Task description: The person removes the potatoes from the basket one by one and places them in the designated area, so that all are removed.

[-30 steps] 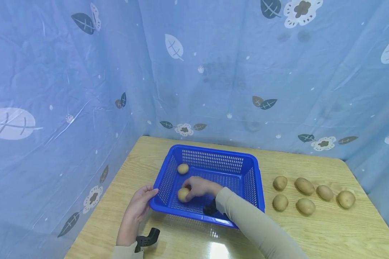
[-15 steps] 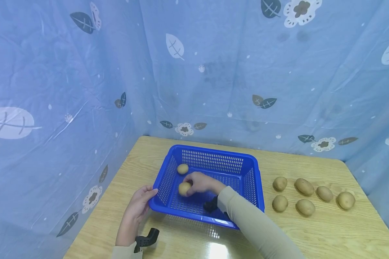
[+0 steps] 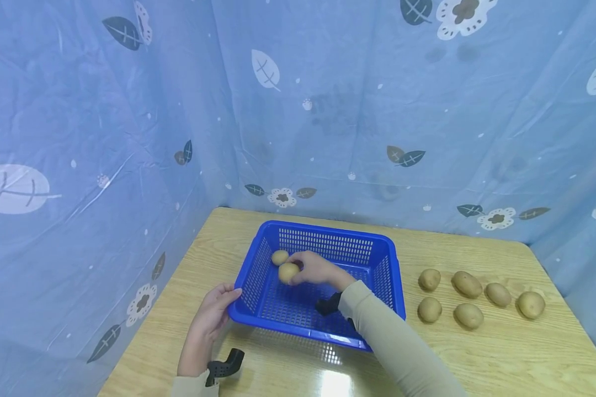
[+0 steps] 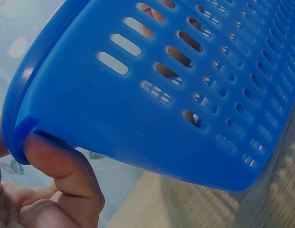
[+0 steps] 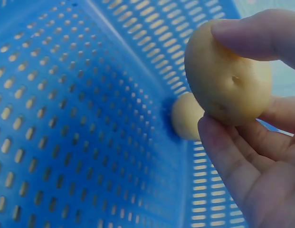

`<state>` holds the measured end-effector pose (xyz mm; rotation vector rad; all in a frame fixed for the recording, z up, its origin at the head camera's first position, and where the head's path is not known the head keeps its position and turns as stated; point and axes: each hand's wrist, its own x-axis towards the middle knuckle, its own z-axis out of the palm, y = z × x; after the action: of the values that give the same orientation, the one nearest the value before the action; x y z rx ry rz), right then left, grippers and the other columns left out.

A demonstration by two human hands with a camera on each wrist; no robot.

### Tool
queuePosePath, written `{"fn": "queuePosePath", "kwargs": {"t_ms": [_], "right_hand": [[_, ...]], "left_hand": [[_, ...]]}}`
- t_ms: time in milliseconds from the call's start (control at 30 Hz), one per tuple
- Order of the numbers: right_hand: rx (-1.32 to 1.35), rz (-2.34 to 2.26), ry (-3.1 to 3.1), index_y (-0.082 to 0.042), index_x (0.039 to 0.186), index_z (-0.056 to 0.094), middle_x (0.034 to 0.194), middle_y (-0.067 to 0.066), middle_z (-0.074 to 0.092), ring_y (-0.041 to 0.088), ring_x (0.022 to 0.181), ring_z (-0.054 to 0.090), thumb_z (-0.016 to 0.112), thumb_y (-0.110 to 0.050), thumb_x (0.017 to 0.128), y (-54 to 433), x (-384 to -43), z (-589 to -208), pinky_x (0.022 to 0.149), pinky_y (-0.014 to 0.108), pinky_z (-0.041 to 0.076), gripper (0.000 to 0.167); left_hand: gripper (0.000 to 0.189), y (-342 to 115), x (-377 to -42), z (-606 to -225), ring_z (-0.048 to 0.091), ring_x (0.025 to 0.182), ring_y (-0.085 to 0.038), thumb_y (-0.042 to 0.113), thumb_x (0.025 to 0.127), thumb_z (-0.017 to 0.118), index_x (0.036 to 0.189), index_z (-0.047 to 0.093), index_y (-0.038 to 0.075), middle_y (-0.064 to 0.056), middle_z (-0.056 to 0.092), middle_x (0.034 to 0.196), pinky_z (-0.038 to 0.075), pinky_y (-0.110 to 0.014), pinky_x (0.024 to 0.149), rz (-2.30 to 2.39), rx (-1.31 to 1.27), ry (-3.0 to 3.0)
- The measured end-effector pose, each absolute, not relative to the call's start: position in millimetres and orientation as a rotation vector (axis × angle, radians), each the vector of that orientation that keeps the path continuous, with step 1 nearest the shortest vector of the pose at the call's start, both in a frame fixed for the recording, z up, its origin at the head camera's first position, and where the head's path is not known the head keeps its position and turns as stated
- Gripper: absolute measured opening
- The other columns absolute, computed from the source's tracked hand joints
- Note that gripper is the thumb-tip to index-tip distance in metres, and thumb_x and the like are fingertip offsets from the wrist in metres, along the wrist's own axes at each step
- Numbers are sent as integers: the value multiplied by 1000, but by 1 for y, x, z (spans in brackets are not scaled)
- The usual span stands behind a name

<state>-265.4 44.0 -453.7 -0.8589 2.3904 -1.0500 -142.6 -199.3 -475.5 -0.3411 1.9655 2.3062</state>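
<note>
A blue slotted plastic basket (image 3: pixel 318 334) stands on the wooden table. My left hand (image 3: pixel 213 310) pinches its rim at the near left corner; the left wrist view shows fingers (image 4: pixel 57 159) curled under the lip. Inside the basket, my right hand (image 3: pixel 314 269) holds a potato (image 3: pixel 288 273) between thumb and fingers. In the right wrist view, this potato (image 5: pixel 228 76) is raised off the basket floor. A second potato (image 3: pixel 280 257) lies in the basket at the far left, just beyond the held one.
On the table right of the basket lie several more potatoes (image 3: pixel 467 284) in two loose rows. The wooden table (image 3: pixel 516 353) reaches to the right and front. A blue patterned curtain (image 3: pixel 328 138) hangs behind and along the left.
My right hand has lifted the potato from the basket floor and moved it away from me, closer to the second potato. The left hand has kept its place on the rim.
</note>
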Motion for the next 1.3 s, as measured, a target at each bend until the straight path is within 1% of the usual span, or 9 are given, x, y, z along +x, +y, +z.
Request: {"fn": "queuePosePath", "kwargs": {"t_ms": [133,267,400,600,700,833,967,1167,1300], "right_hand": [[-836,-1147,2376,-4,121,60,113,6,64,17,97,57,75,-17,76,47,-268,-447,81,32,48,50],[-797,-1217,2376,-6,120,60,115,6,63,18,102,57,74,-15,77,49,-273,-443,82,31,48,46],[-754,-1305,2365,-7,120,61,114,6,62,20,103,56,74,-12,78,52,-274,-438,81,31,49,44],[-744,-1408,2354,-7,122,61,111,8,62,21,100,56,75,-12,76,57,-275,-430,80,30,50,48],[-751,-1456,2333,-6,126,58,117,10,59,22,98,56,74,-13,77,59,-275,-428,79,30,51,52],[-757,-1534,2278,-6,130,55,129,13,51,23,100,57,74,-15,79,63,-274,-425,80,31,53,55],[-750,-1627,2223,-6,131,54,132,14,49,24,101,57,74,-14,81,67,-273,-419,80,33,53,54],[-712,-1770,2166,-8,133,53,130,13,51,24,101,58,73,-14,82,77,-269,-404,81,34,52,55],[-725,-1836,2165,-14,132,54,125,11,51,25,103,56,73,-18,82,84,-264,-394,85,37,50,53]], "left_hand": [[22,-201,-146,-473,67,80,-19,5,93,54,107,44,-9,-11,63,91,57,-26,67,2301,-336,1964],[24,-202,-148,-471,67,81,-19,6,93,54,108,43,-9,-12,63,92,57,-27,68,2286,-337,1965],[23,-202,-149,-471,67,80,-19,6,93,54,108,44,-8,-11,63,91,57,-27,67,2283,-352,1966],[21,-202,-149,-471,66,80,-19,5,93,54,106,45,-8,-11,63,90,56,-27,67,2290,-349,1974],[20,-202,-149,-472,66,81,-20,4,93,53,106,45,-8,-11,63,91,57,-27,68,2289,-343,1977],[19,-202,-149,-472,67,80,-20,4,93,53,105,45,-8,-12,63,90,57,-27,67,2294,-338,1978],[20,-202,-148,-472,67,79,-19,4,93,53,105,45,-9,-11,63,89,57,-27,67,2302,-330,1968],[22,-202,-148,-472,67,79,-18,5,93,53,108,44,-9,-11,63,90,57,-27,67,2303,-342,1964],[22,-202,-148,-471,67,79,-17,6,93,53,108,45,-8,-9,63,90,56,-27,67,2289,-345,1967]]}}
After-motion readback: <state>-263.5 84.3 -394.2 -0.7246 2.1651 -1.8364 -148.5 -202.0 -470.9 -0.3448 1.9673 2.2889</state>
